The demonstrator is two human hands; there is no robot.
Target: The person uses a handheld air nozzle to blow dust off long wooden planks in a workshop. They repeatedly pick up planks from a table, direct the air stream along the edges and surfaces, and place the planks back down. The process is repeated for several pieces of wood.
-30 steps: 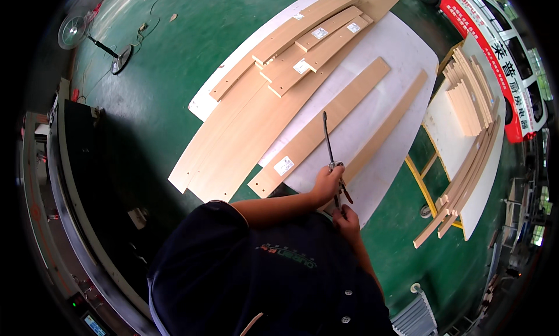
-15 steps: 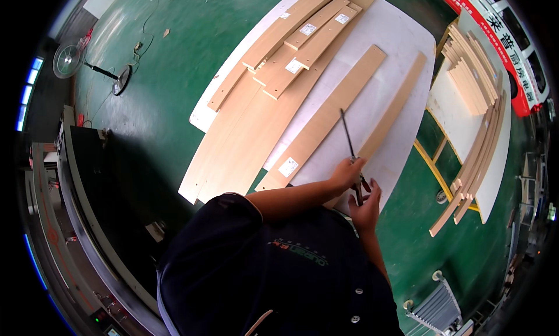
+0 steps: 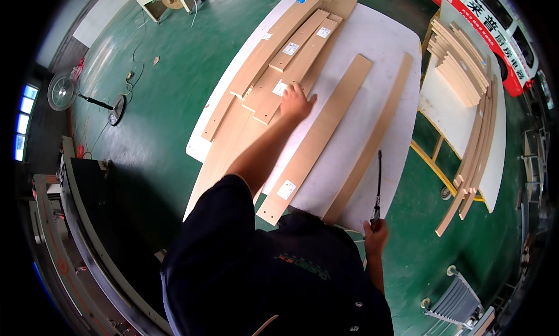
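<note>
My left hand (image 3: 297,105) reaches over the stacked wooden boards. Its fingertips touch or hover just over a short board (image 3: 272,103) near a white label, with the thumb apart; the hand looks open. Lower right, my right hand (image 3: 375,236) is closed on a tool with a long thin dark rod (image 3: 379,182), which points away from me; its exact kind does not show. Right of the stack, a labelled wooden board (image 3: 320,135) lies on the white table (image 3: 384,39). Farther right lies a narrower strip (image 3: 372,144), left of the tool.
A trolley (image 3: 438,103) with stacked wooden strips (image 3: 460,74) stands at the right. Beyond it is a red and white vehicle (image 3: 495,39). A standing fan (image 3: 63,93) and loose cables are at the left, a grey rack (image 3: 457,298) at lower right.
My hands, close together before at the tool, are now apart. My left hand has moved up and left to the stack. My right hand, lower now, holds the tool alone.
</note>
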